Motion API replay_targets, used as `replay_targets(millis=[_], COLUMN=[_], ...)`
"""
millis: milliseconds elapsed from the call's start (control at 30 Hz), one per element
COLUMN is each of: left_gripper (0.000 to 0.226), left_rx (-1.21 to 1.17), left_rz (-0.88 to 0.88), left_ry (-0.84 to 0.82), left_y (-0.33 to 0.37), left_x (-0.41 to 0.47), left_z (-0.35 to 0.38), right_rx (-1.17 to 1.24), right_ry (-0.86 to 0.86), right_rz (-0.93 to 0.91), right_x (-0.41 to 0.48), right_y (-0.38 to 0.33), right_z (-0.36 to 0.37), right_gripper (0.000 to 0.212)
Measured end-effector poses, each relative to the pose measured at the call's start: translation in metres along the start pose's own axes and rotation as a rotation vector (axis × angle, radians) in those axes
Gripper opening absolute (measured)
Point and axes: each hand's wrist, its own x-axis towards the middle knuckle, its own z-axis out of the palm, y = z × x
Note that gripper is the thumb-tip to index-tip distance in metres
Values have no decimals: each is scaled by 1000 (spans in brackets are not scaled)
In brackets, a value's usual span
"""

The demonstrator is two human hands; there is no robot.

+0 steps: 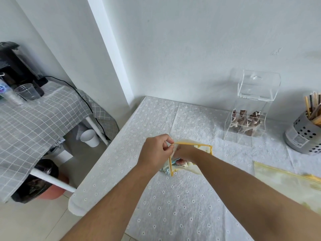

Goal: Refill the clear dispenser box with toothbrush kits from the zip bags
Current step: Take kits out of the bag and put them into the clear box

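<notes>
Head view: our left grip [156, 152] pinches the zip bag [202, 149] rim. Our right grip [184, 152] sits inside; we cannot tell its state. The dispenser box [246, 122] stands beyond-right.

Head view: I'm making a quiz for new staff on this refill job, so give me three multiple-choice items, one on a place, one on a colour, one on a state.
1. Where does the clear dispenser box stand?
A. On the floor
B. On the flowered table by the wall, left of the metal holder
C. On a wall shelf

2. What colour is the rim of the open zip bag?
A. Blue
B. Yellow
C. Red

3. How is the box's lid?
A. Shut
B. Lying on the table
C. Raised open

Answers: B, it stands near the wall beside the holder; B, a yellow strip frames the bag's mouth; C, the lid is tilted up above the box.
</notes>
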Motion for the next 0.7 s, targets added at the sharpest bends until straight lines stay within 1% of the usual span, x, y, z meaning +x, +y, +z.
replay_targets(millis=[67,133,267,333,433,533,633,700], left_gripper=[5,4,3,2,4,5,6,7], left_rx=[-3,-5,9,13,46,71,99,113], left_rz=[0,-1,1,1,-4,-17,-1,31], left_ry=[0,-1,10,24,49,49,48,43], left_y=[-1,-1,1,5,15,30,46,56], left_x=[1,2,4,6,15,27,38,44], left_z=[0,0,0,-1,-2,-1,1,5], right_rx=[51,89,46,-78,-326,-434,-421,-332], right_ry=[20,66,163,185,231,281,391,465], right_rz=[-15,-37,-133,-213,-368,-450,-481,-468], right_x=[-1,0,-8,-19,-50,-84,-118,-139], right_y=[3,6,2,-2,-7,-7,-8,-3], right_z=[1,3,4,-2,-16,-37,-75,-110], right_gripper=[14,18,20,24,10,12,13,10])
